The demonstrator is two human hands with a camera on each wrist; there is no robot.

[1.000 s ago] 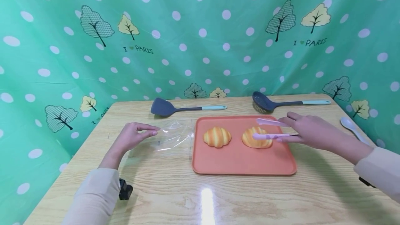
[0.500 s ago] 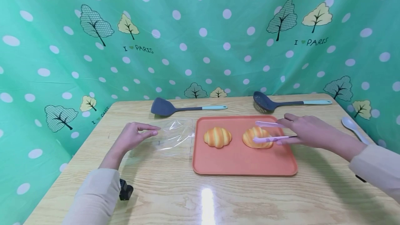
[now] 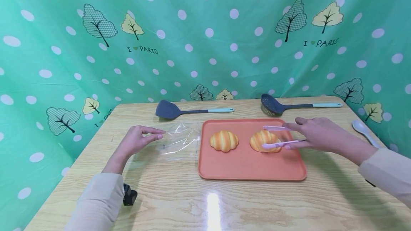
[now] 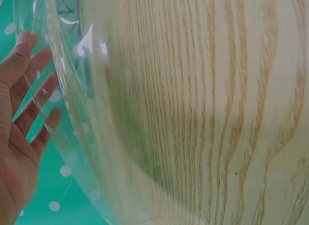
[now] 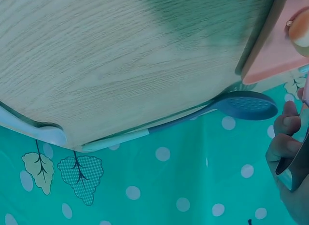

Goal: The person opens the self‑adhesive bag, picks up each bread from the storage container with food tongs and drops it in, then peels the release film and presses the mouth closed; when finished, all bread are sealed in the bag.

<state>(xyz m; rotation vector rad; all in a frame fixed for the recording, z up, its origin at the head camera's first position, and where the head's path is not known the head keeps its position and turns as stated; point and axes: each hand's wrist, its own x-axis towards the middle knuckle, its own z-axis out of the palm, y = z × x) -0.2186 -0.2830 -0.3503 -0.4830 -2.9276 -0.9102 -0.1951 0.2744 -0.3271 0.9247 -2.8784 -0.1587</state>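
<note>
In the head view my left hand [image 3: 138, 140] pinches the edge of a clear plastic bag [image 3: 181, 142] between thumb and fingers, just left of the pink tray [image 3: 237, 169]. The bag's film [image 4: 82, 114] spreads across the left wrist view beside the fingers. My right hand [image 3: 318, 134] holds lilac tongs [image 3: 279, 144], whose two arms stand apart over the right-hand croissant-shaped bread [image 3: 264, 137]. One arm passes along its far side, the other crosses its near side; whether they touch it I cannot tell. Another such bread [image 3: 224, 140] lies on the tray's left half.
A dark turner [image 3: 168, 109] with a pale blue handle lies behind the bag. Further right, a slotted ladle [image 3: 273, 104] rests behind the tray. A pale spoon [image 3: 363, 129] lies near the table's right edge. A green polka-dot curtain [image 3: 205, 45] rises behind the wooden table [image 3: 167, 195].
The tongs' near arm has shifted slightly towards me over the right-hand bread, and the gap between the tips has widened. My left hand and the bag have stayed almost still.
</note>
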